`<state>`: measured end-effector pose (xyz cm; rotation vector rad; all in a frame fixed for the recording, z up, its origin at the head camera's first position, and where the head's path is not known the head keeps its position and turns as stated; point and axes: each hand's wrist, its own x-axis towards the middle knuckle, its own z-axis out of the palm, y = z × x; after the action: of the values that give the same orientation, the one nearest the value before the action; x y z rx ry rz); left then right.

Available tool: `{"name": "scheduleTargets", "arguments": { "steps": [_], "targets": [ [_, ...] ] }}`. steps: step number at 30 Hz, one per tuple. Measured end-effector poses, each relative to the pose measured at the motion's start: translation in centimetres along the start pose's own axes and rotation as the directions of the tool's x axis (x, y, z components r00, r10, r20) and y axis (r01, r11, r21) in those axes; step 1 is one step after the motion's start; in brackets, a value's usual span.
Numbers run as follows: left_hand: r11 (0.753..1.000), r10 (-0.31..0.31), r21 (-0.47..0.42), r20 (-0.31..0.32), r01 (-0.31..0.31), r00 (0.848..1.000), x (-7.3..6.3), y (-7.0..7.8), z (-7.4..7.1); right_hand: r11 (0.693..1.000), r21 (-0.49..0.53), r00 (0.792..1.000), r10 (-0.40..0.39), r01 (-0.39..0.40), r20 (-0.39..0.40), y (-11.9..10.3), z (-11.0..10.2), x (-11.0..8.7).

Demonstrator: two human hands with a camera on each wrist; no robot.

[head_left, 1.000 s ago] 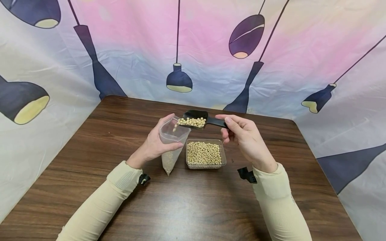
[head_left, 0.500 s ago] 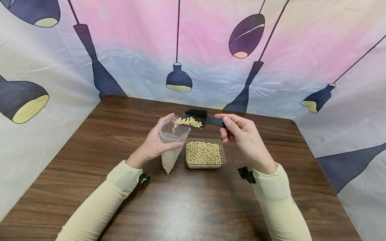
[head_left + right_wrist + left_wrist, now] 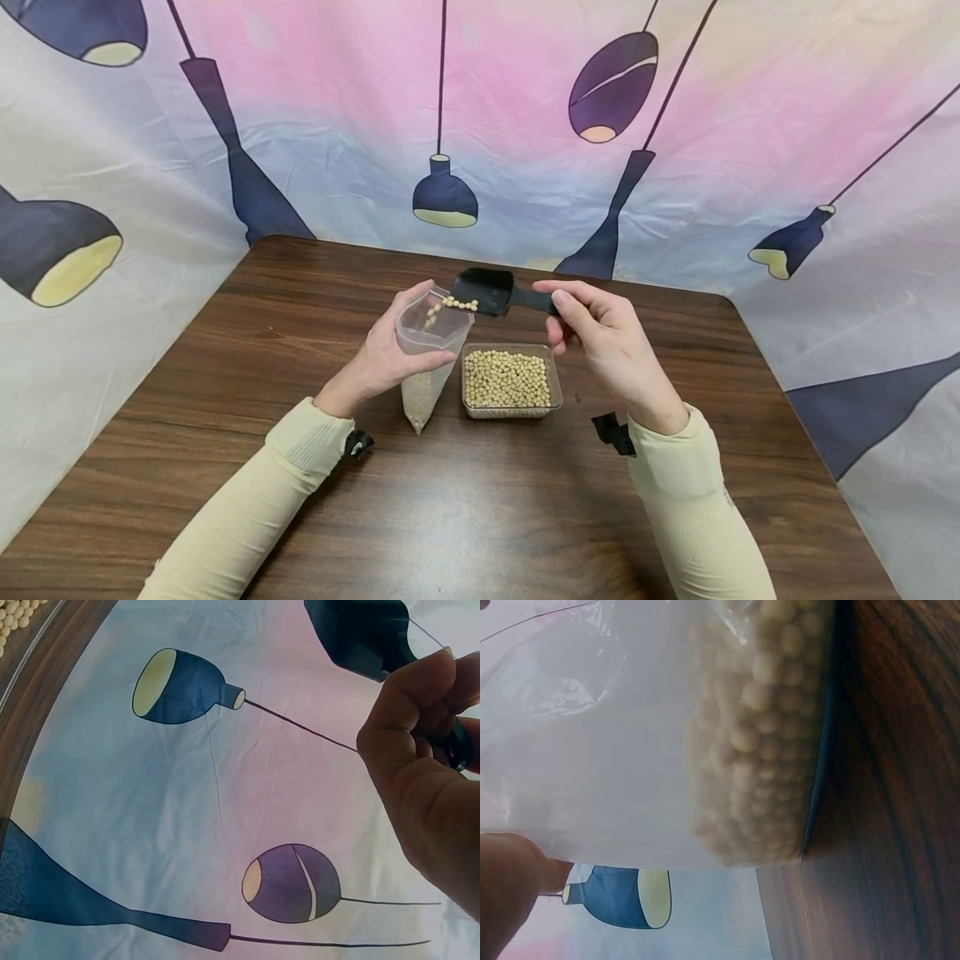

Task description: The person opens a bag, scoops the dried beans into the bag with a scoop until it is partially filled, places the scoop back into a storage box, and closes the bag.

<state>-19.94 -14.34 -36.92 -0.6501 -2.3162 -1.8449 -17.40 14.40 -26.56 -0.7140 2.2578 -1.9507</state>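
My left hand (image 3: pixel 381 354) grips a clear plastic bag (image 3: pixel 429 367) near its top, holding the mouth wide. Pale round beans, which look like soybeans (image 3: pixel 761 742), fill the lower part of the bag in the left wrist view. My right hand (image 3: pixel 603 337) pinches the handle of a black scoop (image 3: pixel 486 290), its front edge tilted over the bag's mouth. A few beans (image 3: pixel 459 303) lie along the scoop's lip, and others are dropping into the bag. In the right wrist view, thumb and fingers close round the scoop's handle.
A clear plastic tub (image 3: pixel 512 412) full of the same beans stands on the brown wooden table (image 3: pixel 450 508), right of the bag and below the scoop. A printed cloth backdrop (image 3: pixel 337 125) hangs behind the table's far edge.
The scoop has tilted further toward the bag, and most of its beans have slid out into it. The left hand and bag have stayed in place.
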Motion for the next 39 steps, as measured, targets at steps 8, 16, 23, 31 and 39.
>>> {"name": "scheduleTargets", "arguments": {
  "steps": [8,16,23,31,39],
  "targets": [
    [1.0,0.014,-0.008,0.001,-0.014,1.0,0.1,-0.1,0.2,0.997,-0.08,1.0,-0.014,0.012,-0.016,-0.2,0.0,-0.3],
    [0.999,0.02,-0.026,0.009,-0.02,1.0,0.1,-0.3,0.4,0.991,-0.133,0.999,-0.036,0.033,-0.019,-0.4,0.1,-0.6],
    [1.0,0.007,-0.02,0.013,-0.007,1.0,-0.1,-0.4,0.6,0.979,-0.196,0.998,-0.064,0.059,-0.022,-0.3,-0.1,-1.0],
    [0.999,0.032,-0.027,-0.038,-0.033,0.999,0.2,-0.5,0.9,0.965,-0.257,0.983,-0.095,0.052,-0.156,0.1,-1.8,-2.0],
    [1.0,0.014,0.001,-0.101,-0.014,0.995,0.3,-0.2,0.5,0.89,-0.445,0.948,-0.052,-0.099,-0.315,2.3,-3.8,-3.0]
  ]
}}
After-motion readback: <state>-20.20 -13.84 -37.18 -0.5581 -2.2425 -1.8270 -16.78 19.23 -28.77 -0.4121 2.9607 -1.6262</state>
